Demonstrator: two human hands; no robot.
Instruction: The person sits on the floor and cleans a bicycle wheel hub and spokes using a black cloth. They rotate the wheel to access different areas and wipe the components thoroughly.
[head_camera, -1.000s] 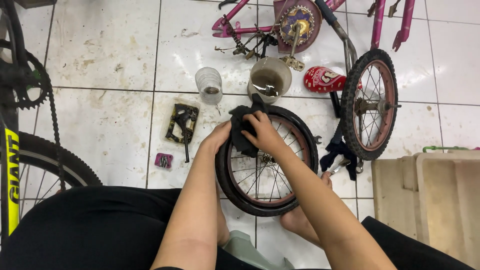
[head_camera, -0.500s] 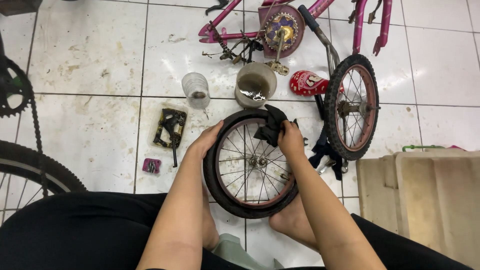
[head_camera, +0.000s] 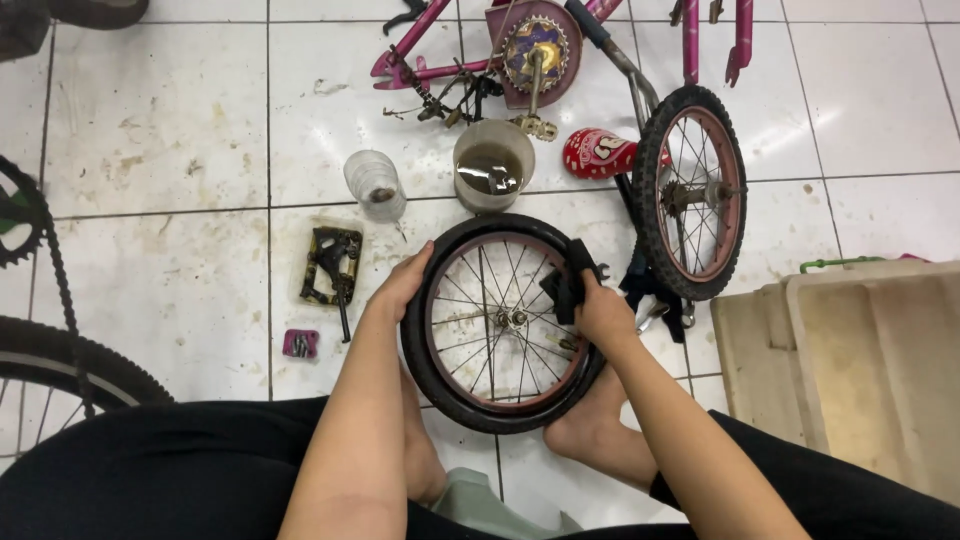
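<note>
A small spoked bicycle wheel (head_camera: 470, 395) with a black tyre lies flat on the tiled floor between my bare feet. My left hand (head_camera: 400, 285) grips the tyre at its left edge. My right hand (head_camera: 600, 310) presses a black rag (head_camera: 568, 280) against the rim on the right side. The hub (head_camera: 510, 320) and spokes show in the middle.
Beyond the wheel stand a grey cup of dark liquid (head_camera: 492, 165), a clear plastic cup (head_camera: 375, 185) and a black pedal (head_camera: 330, 265). A second small wheel (head_camera: 692, 190) and pink bicycle frame (head_camera: 470, 45) lie at the back. A beige tub (head_camera: 850, 360) sits right, a large bicycle (head_camera: 40, 350) left.
My right hand has slid the rag clockwise along the rim, from the top to the right side. My left hand has shifted down the left edge. The camera view has drifted.
</note>
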